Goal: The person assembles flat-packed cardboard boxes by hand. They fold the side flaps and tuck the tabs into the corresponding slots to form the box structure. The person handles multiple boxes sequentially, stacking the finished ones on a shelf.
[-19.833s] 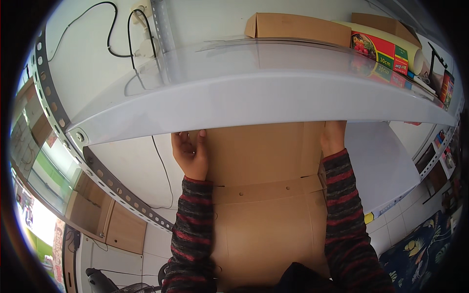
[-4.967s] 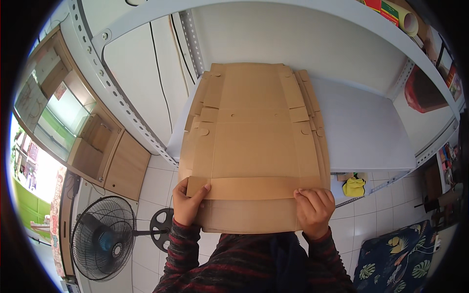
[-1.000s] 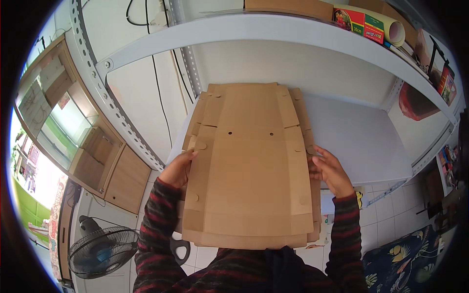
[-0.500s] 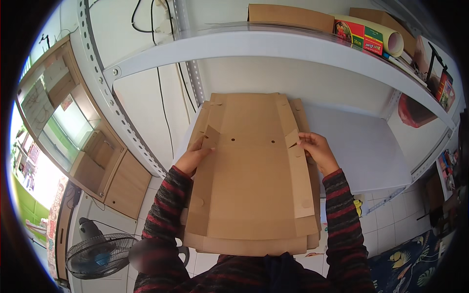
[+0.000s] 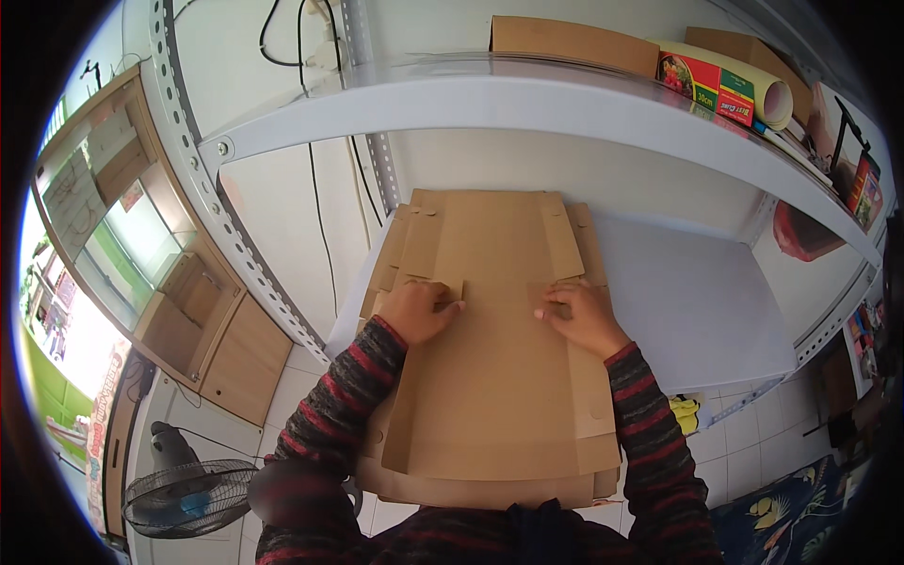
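A flat, brown cardboard box blank [image 5: 499,386] with creased side strips lies lengthwise in front of me on more cardboard sheets [image 5: 589,235]. My left hand [image 5: 419,309] is closed at the blank's left side, its fingers curled round a small flap [image 5: 457,290] folded inward. At the right side, my right hand [image 5: 579,315] pinches the matching flap [image 5: 540,295], which also leans inward. Thumbs of both hands point toward the blank's middle. The two round holes are hidden behind the flaps and hands.
Overhead runs a white metal shelf [image 5: 565,99] bearing a cardboard box [image 5: 574,45], a red-and-green carton [image 5: 702,87] and a paper roll [image 5: 774,102]. A grey-white surface [image 5: 687,292] extends to the right. A fan [image 5: 188,494] stands low left, near a wooden cabinet [image 5: 247,356].
Both hands have moved inward from the blank's side edges, folding the two small flaps toward its middle. The view has shifted slightly.
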The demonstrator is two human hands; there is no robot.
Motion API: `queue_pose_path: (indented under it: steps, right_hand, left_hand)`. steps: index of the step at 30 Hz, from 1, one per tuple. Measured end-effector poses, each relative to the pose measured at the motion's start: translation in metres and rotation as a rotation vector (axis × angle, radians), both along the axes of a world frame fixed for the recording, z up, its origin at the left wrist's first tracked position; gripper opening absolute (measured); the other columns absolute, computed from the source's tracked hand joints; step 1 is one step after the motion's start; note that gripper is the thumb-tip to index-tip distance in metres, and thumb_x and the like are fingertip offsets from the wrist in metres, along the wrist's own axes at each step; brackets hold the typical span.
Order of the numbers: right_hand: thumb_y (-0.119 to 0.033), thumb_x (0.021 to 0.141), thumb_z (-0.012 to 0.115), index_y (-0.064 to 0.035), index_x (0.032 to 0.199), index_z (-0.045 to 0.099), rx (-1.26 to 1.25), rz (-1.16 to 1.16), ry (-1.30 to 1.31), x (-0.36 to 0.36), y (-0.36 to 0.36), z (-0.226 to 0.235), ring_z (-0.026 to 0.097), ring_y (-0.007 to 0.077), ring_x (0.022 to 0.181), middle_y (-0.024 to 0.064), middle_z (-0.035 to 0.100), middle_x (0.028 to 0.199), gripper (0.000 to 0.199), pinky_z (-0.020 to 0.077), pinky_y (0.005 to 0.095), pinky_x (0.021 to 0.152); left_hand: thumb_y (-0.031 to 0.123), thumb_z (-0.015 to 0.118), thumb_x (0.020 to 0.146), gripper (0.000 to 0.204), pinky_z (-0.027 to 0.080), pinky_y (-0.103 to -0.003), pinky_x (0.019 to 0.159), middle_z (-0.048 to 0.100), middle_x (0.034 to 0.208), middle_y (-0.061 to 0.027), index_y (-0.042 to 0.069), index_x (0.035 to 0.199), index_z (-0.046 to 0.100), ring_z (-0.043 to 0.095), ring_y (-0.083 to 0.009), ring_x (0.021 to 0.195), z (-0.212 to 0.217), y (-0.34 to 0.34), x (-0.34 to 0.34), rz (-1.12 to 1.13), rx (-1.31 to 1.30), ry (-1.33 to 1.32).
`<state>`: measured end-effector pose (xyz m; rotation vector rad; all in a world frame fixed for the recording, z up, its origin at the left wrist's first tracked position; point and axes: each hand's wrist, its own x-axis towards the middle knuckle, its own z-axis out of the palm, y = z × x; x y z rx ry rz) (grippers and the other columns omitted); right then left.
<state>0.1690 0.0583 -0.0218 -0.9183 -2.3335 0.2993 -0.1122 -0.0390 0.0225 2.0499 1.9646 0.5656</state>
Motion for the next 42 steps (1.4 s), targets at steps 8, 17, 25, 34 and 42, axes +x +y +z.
queue_pose_path:
  steps: [8, 17, 25, 34, 42]
  right_hand:
    - [-0.026, 0.077, 0.078, 0.0011, 0.105, 0.068, -0.113, 0.068, 0.087, 0.003, -0.001, 0.003, 0.062, 0.0331, 0.099, 0.0144, 0.069, 0.107, 0.04, 0.0478, 0.0397, 0.092]
    - [-0.007, 0.083, 0.073, -0.0009, 0.126, 0.057, -0.413, -0.147, 0.559, 0.069, -0.046, -0.017, 0.06, 0.0106, 0.085, 0.006, 0.062, 0.109, 0.047, 0.0506, 0.0244, 0.074]
    - [-0.008, 0.093, 0.062, -0.0013, 0.133, 0.051, -0.74, -0.005, 0.754, 0.093, -0.149, -0.013, 0.06, 0.009, 0.086, 0.0057, 0.063, 0.102, 0.043, 0.0494, 0.0245, 0.077]
    - [-0.03, 0.097, 0.052, 0.0043, 0.118, 0.062, -0.713, -0.016, 0.625, 0.094, -0.16, 0.006, 0.062, 0.0121, 0.092, 0.0084, 0.069, 0.102, 0.041, 0.0472, 0.0263, 0.082]
    - [-0.046, 0.094, 0.043, 0.0103, 0.114, 0.06, -0.411, 0.303, 1.018, 0.086, -0.146, 0.035, 0.062, 0.0211, 0.098, 0.0185, 0.067, 0.105, 0.062, 0.0432, 0.0322, 0.095]
  left_hand:
    - [0.032, 0.067, 0.082, 0.055, 0.052, -0.038, 0.084, 0.069, 0.1, -0.0183, 0.003, 0.127, 0.055, 0.066, -0.0318, 0.097, -0.026, 0.007, -0.02, 0.003, 0.121, -0.195]
    - [-0.006, 0.058, 0.082, 0.068, 0.048, -0.033, 0.093, 0.054, 0.13, -0.0177, 0.005, 0.144, 0.034, 0.059, -0.0254, 0.112, -0.033, -0.088, -0.039, 0.087, 0.112, -0.864]
    - [-0.012, 0.061, 0.07, 0.052, 0.045, -0.038, 0.1, 0.055, 0.129, -0.0161, 0.006, 0.119, 0.064, 0.055, -0.0322, 0.12, -0.041, -0.159, -0.038, -0.085, 0.161, -0.499]
    - [-0.001, 0.07, 0.07, 0.042, 0.047, -0.042, 0.098, 0.053, 0.132, -0.02, 0.005, 0.111, 0.068, 0.054, -0.0356, 0.121, -0.041, -0.161, -0.015, 0.01, 0.388, -0.354]
    - [-0.004, 0.058, 0.077, 0.013, 0.05, -0.034, 0.088, 0.067, 0.105, -0.0223, -0.008, 0.089, 0.063, 0.064, -0.0303, 0.108, -0.021, -0.157, 0.003, 0.146, 0.534, -0.718]
